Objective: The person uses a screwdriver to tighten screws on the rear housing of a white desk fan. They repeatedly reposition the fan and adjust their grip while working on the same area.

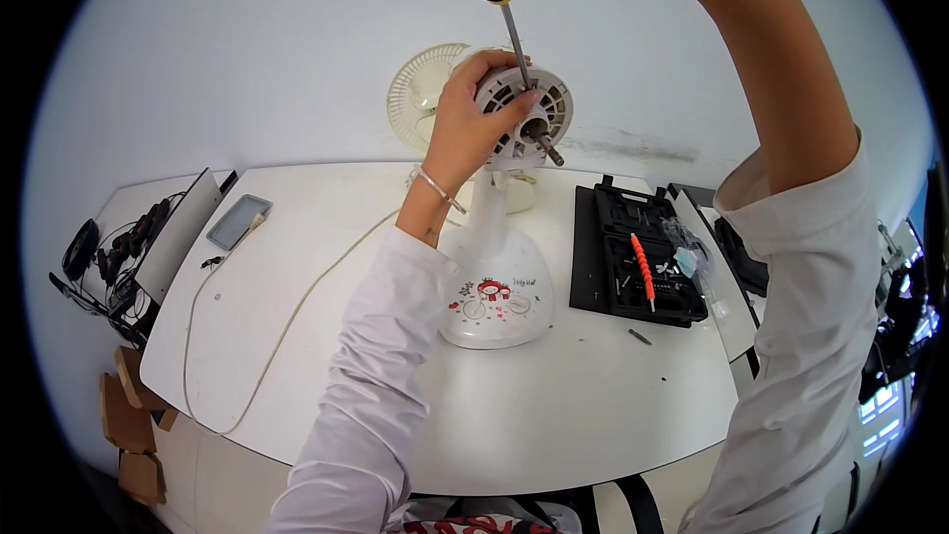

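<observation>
My left hand (pixel 477 111) grips the white motor housing (pixel 559 99) of a desk fan, thumb across its slotted front and fingers over the top. A metal shaft (pixel 550 148) sticks out of the housing's middle. From above, a screwdriver (pixel 514 38) with a black and yellow handle points down, its tip at the housing beside my left thumb. My right forearm (pixel 771 49) rises and bends over toward that handle, but the hand itself lies beyond the top edge. Below the housing stands the fan's white base (pixel 499 282), printed with red cartoon figures.
A round cream fan grille (pixel 413 99) is behind my left hand. To the right, an open black tool case (pixel 618 277) holds bits and an orange flexible shaft (pixel 643 272). A small dark bit (pixel 640 336) lies nearby. On the left are a grey tray (pixel 239 221) and white power cord (pixel 287 328).
</observation>
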Tool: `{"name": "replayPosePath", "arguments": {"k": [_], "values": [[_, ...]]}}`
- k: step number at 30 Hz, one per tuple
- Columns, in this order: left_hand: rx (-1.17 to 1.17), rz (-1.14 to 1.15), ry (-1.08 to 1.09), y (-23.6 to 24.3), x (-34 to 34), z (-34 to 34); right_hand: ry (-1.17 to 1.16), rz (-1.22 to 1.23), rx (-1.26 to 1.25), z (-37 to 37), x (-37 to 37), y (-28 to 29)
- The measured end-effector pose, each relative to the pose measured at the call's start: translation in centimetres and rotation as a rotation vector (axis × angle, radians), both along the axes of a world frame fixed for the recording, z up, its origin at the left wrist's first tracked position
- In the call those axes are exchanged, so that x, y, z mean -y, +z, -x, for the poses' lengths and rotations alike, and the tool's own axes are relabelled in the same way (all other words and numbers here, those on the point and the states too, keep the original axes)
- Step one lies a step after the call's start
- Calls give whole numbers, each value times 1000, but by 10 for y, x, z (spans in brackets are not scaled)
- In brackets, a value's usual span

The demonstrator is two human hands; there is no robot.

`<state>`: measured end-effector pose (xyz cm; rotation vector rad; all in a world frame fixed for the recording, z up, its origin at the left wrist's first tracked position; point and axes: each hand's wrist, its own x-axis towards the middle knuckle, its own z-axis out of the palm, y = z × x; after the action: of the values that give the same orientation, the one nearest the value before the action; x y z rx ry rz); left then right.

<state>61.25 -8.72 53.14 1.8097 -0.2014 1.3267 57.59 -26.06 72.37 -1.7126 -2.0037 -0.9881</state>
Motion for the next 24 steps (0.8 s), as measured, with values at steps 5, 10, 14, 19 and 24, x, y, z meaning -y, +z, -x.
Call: {"name": "replayPosePath", "arguments": {"k": [5, 10, 14, 19, 24], "values": [[-3, 22, 10, 0, 2, 1, 49, 32, -51, -10, 10, 5], [6, 21, 4, 1, 2, 1, 166, -73, -83, -35, 26, -4], [5, 18, 0, 1, 1, 1, 164, -301, -137, -57, 34, -27], [2, 5, -17, 0, -2, 0, 422, -372, -401, -91, 54, -57], [36, -35, -23, -1, -5, -2, 504, -397, -474, -110, 71, -92]]}}
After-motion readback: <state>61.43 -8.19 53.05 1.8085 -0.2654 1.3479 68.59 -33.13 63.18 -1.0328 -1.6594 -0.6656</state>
